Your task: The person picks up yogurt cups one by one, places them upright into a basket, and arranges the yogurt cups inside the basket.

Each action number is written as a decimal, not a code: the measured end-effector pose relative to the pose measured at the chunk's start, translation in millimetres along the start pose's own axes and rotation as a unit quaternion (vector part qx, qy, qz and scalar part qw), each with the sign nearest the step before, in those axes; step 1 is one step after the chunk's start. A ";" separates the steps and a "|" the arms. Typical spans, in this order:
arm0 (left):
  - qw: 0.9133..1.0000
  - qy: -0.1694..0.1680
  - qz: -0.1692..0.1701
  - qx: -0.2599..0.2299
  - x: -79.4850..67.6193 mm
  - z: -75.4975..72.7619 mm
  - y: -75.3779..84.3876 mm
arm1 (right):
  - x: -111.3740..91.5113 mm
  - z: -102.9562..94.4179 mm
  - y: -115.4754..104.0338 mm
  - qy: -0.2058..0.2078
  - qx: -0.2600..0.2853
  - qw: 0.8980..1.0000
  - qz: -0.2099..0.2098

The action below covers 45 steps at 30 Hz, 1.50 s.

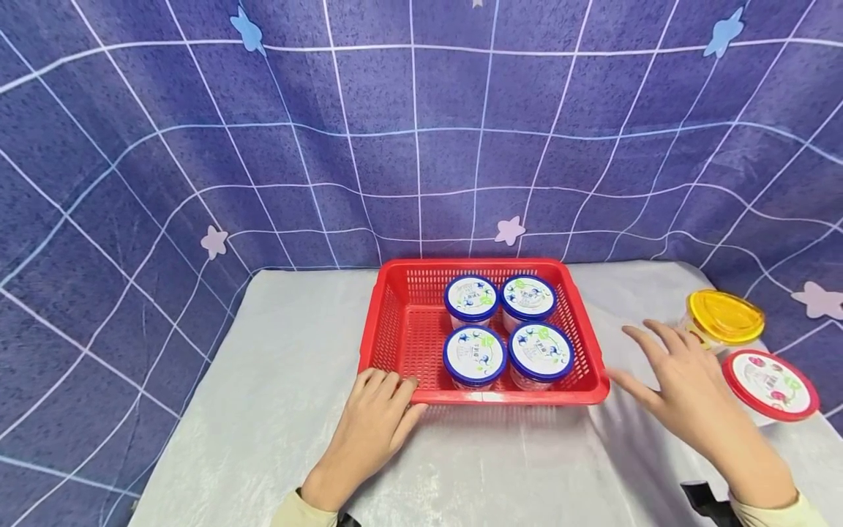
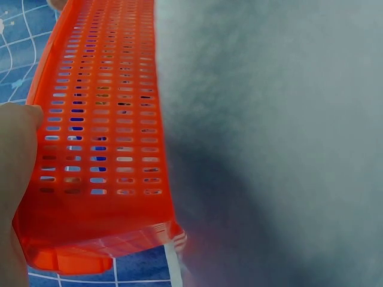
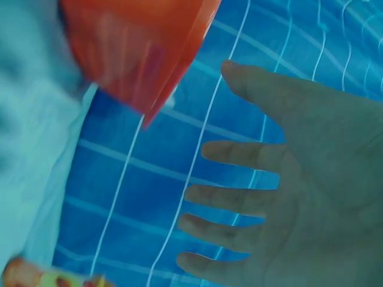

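Note:
A red plastic basket (image 1: pixel 484 397) with slotted walls sits on the table. Several tubs with white lids and blue rims, such as this tub (image 1: pixel 475 354), are grouped in its right part. My left hand (image 1: pixel 375 413) grips the near rim at the left corner, fingers over the edge and thumb in front; in the left wrist view the hand (image 2: pixel 15 155) borders the perforated wall (image 2: pixel 102 209). To the basket's right, my right hand (image 1: pixel 688 384) hovers with spread fingers and holds nothing. The right wrist view shows its palm (image 3: pixel 323 197), apart from the basket corner (image 3: pixel 137 54).
At the table's right side stand a tub with a yellow lid (image 1: pixel 726 316) and, nearer, one with a red-rimmed lid (image 1: pixel 770 385), both beside the right hand. A blue gridded curtain (image 1: pixel 448 161) hangs behind the pale table covering (image 1: pixel 296 344).

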<state>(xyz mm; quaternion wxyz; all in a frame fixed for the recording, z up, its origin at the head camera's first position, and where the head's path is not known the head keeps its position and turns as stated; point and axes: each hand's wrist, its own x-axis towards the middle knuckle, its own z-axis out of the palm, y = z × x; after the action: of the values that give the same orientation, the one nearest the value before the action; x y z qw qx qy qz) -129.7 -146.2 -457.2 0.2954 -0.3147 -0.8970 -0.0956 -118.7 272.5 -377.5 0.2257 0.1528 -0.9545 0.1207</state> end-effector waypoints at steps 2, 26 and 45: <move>1.000 0.001 0.000 -0.001 -0.5 0.4 -0.3 | -6.7 0.8 9.5 0.014 0.000 1.000 0.007; 1.000 0.001 -0.002 -0.003 0.4 0.2 0.2 | -72.3 -3.1 81.7 0.120 0.007 0.979 0.165; 1.000 -0.006 -0.006 0.000 -1.1 -1.3 0.4 | -77.8 9.5 114.4 0.084 0.010 0.968 0.237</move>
<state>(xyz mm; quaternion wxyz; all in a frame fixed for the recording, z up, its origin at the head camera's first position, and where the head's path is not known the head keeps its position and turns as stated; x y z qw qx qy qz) -128.1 -146.9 -456.8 0.2890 -0.3099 -0.9007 -0.0954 -95.8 393.9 -440.6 0.2689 -0.0860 -0.9398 0.1927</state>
